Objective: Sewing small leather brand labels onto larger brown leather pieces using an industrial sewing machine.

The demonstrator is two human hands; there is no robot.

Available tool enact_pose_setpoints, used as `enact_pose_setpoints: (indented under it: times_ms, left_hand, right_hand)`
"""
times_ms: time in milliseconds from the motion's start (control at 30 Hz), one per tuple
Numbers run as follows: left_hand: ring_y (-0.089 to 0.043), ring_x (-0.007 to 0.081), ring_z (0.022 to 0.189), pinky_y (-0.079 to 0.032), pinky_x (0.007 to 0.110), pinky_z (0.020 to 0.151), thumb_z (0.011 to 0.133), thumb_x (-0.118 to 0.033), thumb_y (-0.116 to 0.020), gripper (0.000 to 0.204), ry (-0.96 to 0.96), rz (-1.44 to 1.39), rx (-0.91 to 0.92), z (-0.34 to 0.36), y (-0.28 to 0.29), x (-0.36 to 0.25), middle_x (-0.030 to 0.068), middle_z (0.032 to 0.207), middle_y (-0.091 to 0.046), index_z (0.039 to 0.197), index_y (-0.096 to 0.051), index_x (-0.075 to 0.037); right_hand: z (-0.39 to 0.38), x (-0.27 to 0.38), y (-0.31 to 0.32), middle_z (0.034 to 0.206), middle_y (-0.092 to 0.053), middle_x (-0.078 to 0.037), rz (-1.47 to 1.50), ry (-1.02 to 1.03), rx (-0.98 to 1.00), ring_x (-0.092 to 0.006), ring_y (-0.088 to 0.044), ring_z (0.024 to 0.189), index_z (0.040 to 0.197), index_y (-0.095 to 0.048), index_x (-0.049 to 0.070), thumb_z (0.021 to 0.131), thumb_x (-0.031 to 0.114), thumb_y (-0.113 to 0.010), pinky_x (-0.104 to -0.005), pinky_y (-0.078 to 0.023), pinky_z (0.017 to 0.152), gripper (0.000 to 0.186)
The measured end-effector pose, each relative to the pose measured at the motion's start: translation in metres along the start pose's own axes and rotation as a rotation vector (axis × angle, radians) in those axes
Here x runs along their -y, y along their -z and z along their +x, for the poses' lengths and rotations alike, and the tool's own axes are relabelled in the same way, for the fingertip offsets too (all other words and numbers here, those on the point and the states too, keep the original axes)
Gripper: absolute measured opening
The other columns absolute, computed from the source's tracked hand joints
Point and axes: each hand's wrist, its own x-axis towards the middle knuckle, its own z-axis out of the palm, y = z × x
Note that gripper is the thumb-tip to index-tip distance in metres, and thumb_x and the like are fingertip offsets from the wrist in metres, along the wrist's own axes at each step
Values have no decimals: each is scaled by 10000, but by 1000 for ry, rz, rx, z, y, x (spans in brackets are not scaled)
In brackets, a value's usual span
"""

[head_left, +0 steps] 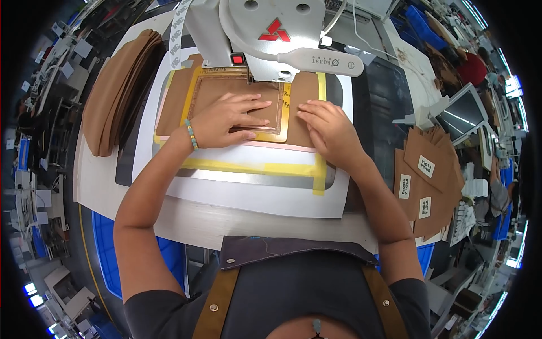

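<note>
My left hand (228,120), with a beaded bracelet at its wrist, lies flat with fingers spread over a framed template (274,137) with yellow edges. Inside and around this frame shows a brown fabric panel (305,121). My right hand (332,134) rests its fingertips on the panel to the right of the frame, fingers fairly straight and close together, the thumb tucked low. Just beyond both hands stands the white sewing machine head (265,42), its lower end over the frame's far edge; the needle is hard to make out. Yellow tape (254,167) borders the layers beneath.
A tall stack of folded brown pieces (116,99) stands at the left. To the right lie brown pieces with white labels (418,195), below a tilted screen (462,113). A white lamp arm (322,61) crosses the machine. A blue bin (110,254) sits under the table.
</note>
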Motion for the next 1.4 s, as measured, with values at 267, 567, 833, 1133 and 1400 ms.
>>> enact_pose_setpoints:
  times_ms: [267, 567, 833, 1133, 1400]
  left_hand:
    - [-451, 322, 1529, -355, 515, 1215, 980, -298, -733, 442, -20, 55, -26, 9, -2, 9, 48, 1654, -523, 1407, -730, -185]
    - [-508, 298, 1476, -390, 484, 1200, 998, -287, -717, 455, 76, 66, -2, 26, 1, 18, 76, 1586, -592, 1440, -701, -180]
    - [-613, 370, 1279, -449, 463, 1159, 1030, -351, -650, 434, 145, 107, -154, 36, -3, 25, 148, 1421, -702, 1399, -730, -139]
    - [-593, 402, 1300, -459, 476, 1123, 1070, -288, -587, 400, 322, -9, -181, 28, -5, 29, 212, 1386, -671, 1355, -725, -44]
    - [-649, 409, 1217, -501, 446, 1089, 1052, -184, -613, 334, 498, 264, -451, -42, 25, 108, 191, 1345, -706, 1312, -714, -1]
  right_hand:
    - [-5, -18, -7, 1262, -756, -128, 198, -167, -110, -339, -613, 1328, 1131, -783, 0, 957, 38, -667, -432, -505, 1115, 213]
    - [-7, -22, -11, 1247, -763, -125, 217, -195, -101, -336, -612, 1328, 1113, -792, -1, 955, 39, -669, -431, -503, 1117, 204]
    - [-8, -27, -12, 1234, -767, -122, 212, -184, -120, -330, -617, 1321, 1101, -797, 4, 955, 41, -677, -437, -500, 1121, 193]
    - [-9, -27, -14, 1206, -774, -129, 229, -178, -149, -332, -632, 1298, 1068, -798, -4, 955, 41, -684, -442, -509, 1100, 166]
    - [-6, -20, -15, 1174, -777, -123, 247, -105, -125, -324, -647, 1263, 1066, -793, -14, 946, 35, -693, -438, -501, 1093, 164]
